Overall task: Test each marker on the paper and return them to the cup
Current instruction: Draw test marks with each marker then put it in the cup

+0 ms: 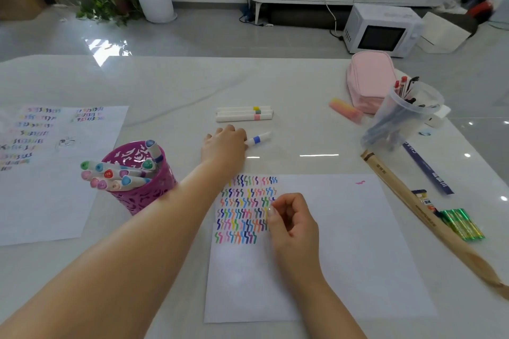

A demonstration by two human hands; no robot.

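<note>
The light, stiff, slick marker lies on the desk past the paper, best pinched mid-barrel; left hand covers its end, grip hidden, right hand loosely curled, seemingly empty

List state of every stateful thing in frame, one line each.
left hand: fingers over end of blue-band marker, grip hidden.
right hand: loosely curled, resting on paper, nothing seen in it.
blue-band marker: lying on table, one end under left hand.
three white markers: lying side by side.
purple cup: upright, holding capped markers.
paper: flat, partly filled with colour squiggles.
clear jar: open-topped, holding pens.
</note>
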